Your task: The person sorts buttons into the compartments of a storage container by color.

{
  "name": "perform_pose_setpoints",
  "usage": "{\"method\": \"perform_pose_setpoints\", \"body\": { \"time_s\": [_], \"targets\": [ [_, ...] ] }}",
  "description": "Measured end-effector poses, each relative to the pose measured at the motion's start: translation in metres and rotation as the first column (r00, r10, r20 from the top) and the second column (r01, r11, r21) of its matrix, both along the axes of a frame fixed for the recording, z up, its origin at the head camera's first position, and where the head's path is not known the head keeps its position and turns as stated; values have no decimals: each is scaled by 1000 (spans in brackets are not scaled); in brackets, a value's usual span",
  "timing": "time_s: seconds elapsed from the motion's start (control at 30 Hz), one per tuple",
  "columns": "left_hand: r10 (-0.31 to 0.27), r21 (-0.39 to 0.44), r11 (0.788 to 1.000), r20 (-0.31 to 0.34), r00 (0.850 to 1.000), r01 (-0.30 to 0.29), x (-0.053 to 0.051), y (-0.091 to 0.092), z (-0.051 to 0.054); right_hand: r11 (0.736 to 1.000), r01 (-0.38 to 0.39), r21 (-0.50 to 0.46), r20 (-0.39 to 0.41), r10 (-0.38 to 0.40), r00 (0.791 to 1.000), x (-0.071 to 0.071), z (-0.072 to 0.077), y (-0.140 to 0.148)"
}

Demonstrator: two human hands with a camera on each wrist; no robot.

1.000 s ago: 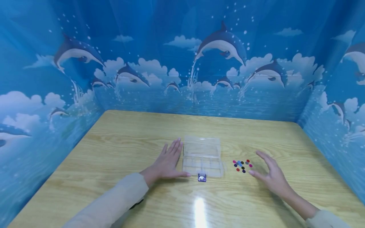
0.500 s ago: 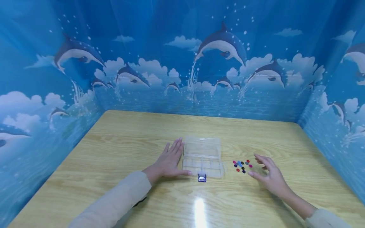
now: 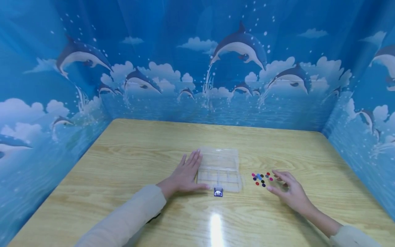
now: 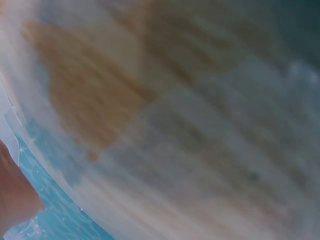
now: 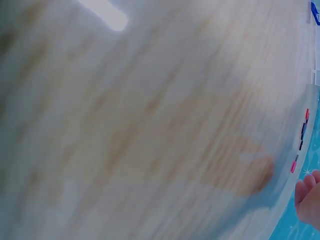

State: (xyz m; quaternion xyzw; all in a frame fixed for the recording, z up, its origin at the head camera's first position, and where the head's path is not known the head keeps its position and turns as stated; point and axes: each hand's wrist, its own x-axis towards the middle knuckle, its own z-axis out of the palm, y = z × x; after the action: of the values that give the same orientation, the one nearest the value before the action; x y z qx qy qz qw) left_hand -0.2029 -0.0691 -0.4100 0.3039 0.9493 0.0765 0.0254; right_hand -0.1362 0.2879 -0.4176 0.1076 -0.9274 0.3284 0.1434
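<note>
A: What does the main thing look like?
B: A clear, rectangular plastic box (image 3: 226, 187) lies mid-table, its lid tipped back away from the person and its base split into compartments. To its right, well within the right hand's reach, sits a loose cluster of small round discs (image 3: 259, 177) in red, pink, black, dark blue and light blue.

A: And the hands?
B: The left hand (image 3: 186, 176) lies along the box's left side, fingers straight, thumb at the near left corner, overlapping that edge. Whether it presses, I can't tell. The right hand (image 3: 291, 195) is beside the discs, with a wide gap between thumb and forefinger.

A: What surrounds them?
B: A blue curtain (image 3: 172, 41) printed with leaping dolphins and clouds, then a pale wood-grain table (image 3: 154, 137), two light beige sleeves (image 3: 129, 212), and a white glare streak (image 3: 216, 228) nearer the person.

A: Any writing?
B: A small blue-and-white piece (image 3: 218, 192) at the box's front edge carries a pale marking, too small to read.
</note>
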Motion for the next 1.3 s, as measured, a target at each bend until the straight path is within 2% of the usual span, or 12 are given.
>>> {"method": "perform_pose_setpoints", "body": {
  "time_s": [0.43, 0.87, 1.03, 1.3],
  "targets": [
    [18, 29, 999, 34, 999, -19, -2, 1, 1, 999, -15, -37, -40, 13, 999, -1, -4, -2],
    [-3, -21, 1000, 3, 1000, 3, -2, 2, -4, 997, 39, -62, 109, -32, 994, -5, -7, -3],
    [-10, -26, 1000, -16, 1000, 9, -2, 4, -6, 997, 14, -75, 113, -5, 994, -7, -9, -2],
    [7, -14, 1000, 0, 1000, -7, -1, 5, -7, 997, -4, -77, 96, 12, 995, -10, -11, -2]
  ]
}}
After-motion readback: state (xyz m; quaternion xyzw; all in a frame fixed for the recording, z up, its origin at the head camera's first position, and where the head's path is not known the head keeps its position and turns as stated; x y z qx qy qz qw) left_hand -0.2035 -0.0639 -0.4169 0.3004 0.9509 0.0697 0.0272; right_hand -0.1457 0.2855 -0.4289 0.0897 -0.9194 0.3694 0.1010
